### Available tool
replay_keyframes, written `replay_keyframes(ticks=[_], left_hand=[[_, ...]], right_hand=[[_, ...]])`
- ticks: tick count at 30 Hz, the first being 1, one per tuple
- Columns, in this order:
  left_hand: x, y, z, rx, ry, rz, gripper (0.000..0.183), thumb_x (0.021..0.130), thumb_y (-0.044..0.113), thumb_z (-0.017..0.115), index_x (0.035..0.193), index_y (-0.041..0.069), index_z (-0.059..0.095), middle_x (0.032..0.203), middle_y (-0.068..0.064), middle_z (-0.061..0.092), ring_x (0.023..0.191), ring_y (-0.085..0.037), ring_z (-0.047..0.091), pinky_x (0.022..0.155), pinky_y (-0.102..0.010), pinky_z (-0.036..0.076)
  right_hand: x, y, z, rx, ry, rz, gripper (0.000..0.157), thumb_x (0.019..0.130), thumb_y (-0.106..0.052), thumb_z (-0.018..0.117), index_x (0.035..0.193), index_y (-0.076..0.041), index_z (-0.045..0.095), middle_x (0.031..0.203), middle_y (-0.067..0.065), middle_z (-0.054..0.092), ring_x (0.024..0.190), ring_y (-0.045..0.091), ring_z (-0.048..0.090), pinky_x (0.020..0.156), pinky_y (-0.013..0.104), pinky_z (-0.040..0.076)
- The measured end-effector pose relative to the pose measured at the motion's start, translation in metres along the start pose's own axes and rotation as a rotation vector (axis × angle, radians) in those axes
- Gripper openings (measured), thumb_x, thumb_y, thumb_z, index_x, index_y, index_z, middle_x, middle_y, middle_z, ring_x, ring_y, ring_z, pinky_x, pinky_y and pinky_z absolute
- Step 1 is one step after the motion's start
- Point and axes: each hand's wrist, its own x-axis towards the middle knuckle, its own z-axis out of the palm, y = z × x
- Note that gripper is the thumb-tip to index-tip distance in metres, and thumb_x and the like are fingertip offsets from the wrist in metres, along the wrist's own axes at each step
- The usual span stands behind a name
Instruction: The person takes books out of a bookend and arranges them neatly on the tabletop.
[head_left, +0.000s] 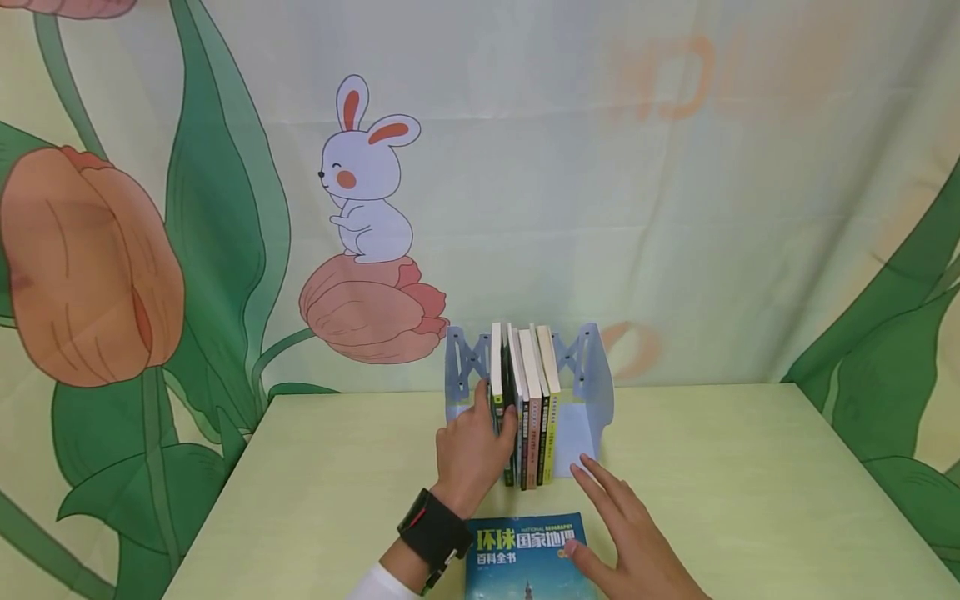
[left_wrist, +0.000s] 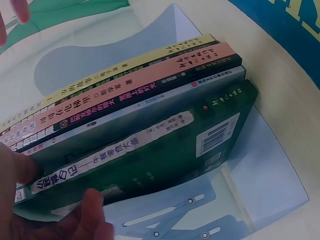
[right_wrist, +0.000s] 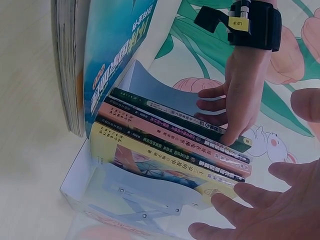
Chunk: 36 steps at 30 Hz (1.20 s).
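Note:
A green book (left_wrist: 220, 120) stands at the left end of a row of thin upright books in a pale blue expandable book rack (head_left: 602, 383). My left hand (head_left: 468, 454) pinches it near its top, thumb on the inner side and fingers over the outer cover. Beside it come a light blue book (left_wrist: 175, 102), a pink-spined book (left_wrist: 207, 57) and, at the right end, a yellow book (right_wrist: 112, 150). Spread and holding nothing, my right hand (head_left: 633, 533) hovers in front of the rack's right part, its fingertips close to the yellow book in the right wrist view.
A thick blue book (head_left: 517, 558) with large Chinese title characters lies in front of the rack, partly under the right hand in the head view. The pale green table (head_left: 322, 492) ends at a curtain (head_left: 750, 250) printed with tulips and a rabbit.

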Motion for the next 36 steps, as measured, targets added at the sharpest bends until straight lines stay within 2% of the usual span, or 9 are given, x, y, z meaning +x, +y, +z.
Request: replay_keyframes(ticks=[10, 17, 25, 32, 36], left_hand=[[0.002, 0.001, 0.004, -0.006, 0.013, 0.032, 0.055, 0.099, 0.040, 0.052, 0.139, 0.003, 0.048, 0.058, -0.004, 0.061, 0.041, -0.011, 0.046, 0.038, -0.026, 0.028], [0.002, 0.002, 0.006, 0.009, 0.016, 0.056, 0.052, 0.101, 0.035, 0.050, 0.140, 0.001, 0.047, 0.051, 0.001, 0.051, 0.038, -0.009, 0.039, 0.038, -0.025, 0.025], [0.001, 0.004, 0.005, -0.059, -0.015, 0.043, 0.050, 0.103, 0.029, 0.049, 0.140, -0.004, 0.046, 0.055, -0.002, 0.055, 0.041, -0.007, 0.043, 0.040, -0.023, 0.027], [0.000, 0.003, 0.005, -0.110, -0.016, 0.036, 0.051, 0.104, 0.029, 0.046, 0.142, -0.006, 0.044, 0.052, 0.001, 0.048, 0.040, -0.007, 0.040, 0.040, -0.022, 0.025], [0.000, 0.003, 0.005, -0.142, -0.007, 0.036, 0.051, 0.104, 0.028, 0.045, 0.142, -0.006, 0.044, 0.052, 0.002, 0.047, 0.039, -0.006, 0.039, 0.039, -0.022, 0.025]], right_hand=[[0.007, 0.004, -0.002, -0.014, 0.067, -0.106, 0.084, 0.088, -0.036, 0.071, 0.157, -0.032, 0.022, 0.162, -0.005, 0.025, 0.140, 0.027, 0.038, 0.097, 0.061, 0.044], [0.012, 0.004, -0.003, 0.004, 0.055, -0.105, 0.082, 0.090, -0.038, 0.068, 0.157, -0.033, 0.020, 0.162, -0.002, 0.025, 0.141, 0.030, 0.036, 0.098, 0.066, 0.040], [0.013, 0.003, -0.003, 0.000, 0.069, -0.116, 0.083, 0.090, -0.036, 0.068, 0.157, -0.032, 0.021, 0.162, -0.004, 0.026, 0.139, 0.028, 0.037, 0.098, 0.064, 0.041], [0.012, 0.004, -0.004, -0.019, 0.067, -0.128, 0.083, 0.089, -0.036, 0.069, 0.157, -0.030, 0.021, 0.162, 0.001, 0.027, 0.140, 0.029, 0.037, 0.099, 0.065, 0.040], [0.012, 0.004, -0.004, -0.029, 0.072, -0.139, 0.084, 0.089, -0.035, 0.070, 0.157, -0.029, 0.022, 0.162, -0.001, 0.025, 0.142, 0.029, 0.035, 0.100, 0.065, 0.039]])
